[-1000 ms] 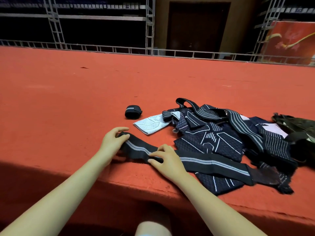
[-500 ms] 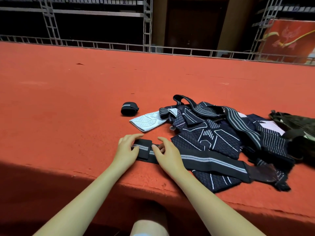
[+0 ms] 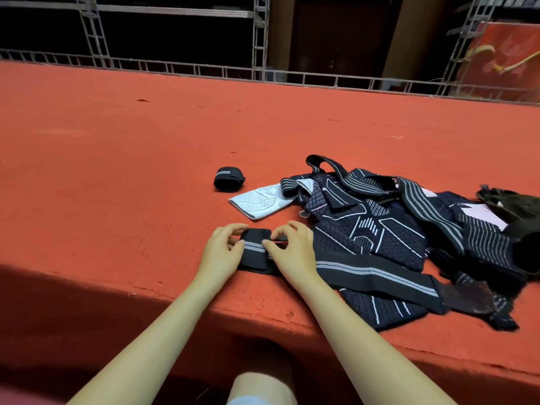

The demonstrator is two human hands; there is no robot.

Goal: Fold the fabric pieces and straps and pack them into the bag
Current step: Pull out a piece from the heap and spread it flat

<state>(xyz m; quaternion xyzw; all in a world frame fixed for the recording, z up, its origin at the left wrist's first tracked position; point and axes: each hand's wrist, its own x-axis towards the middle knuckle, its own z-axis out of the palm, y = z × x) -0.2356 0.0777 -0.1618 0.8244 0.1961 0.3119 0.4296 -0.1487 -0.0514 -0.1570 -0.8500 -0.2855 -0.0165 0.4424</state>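
We see a red carpeted platform [image 3: 146, 159] with a raised front edge. On it, near that edge, lies a black strap [image 3: 365, 273], grey stripe down its length, its left end folded into a wad. Beyond it: a small rolled strap [image 3: 228, 178], a white quilted piece [image 3: 257, 201], a heap of dark patterned fabric [image 3: 380, 229]. A dark green bag [image 3: 514, 203] sits at far right.

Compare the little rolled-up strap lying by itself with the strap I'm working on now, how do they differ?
The rolled strap is a finished, compact bundle; the strap in hand is rolled only at its left end, the rest lying flat across the dark patterned fabric. The rolled strap lies alone on the red carpet, untouched; the strap in hand is gripped by the left hand and right hand. Both are black with a grey stripe.
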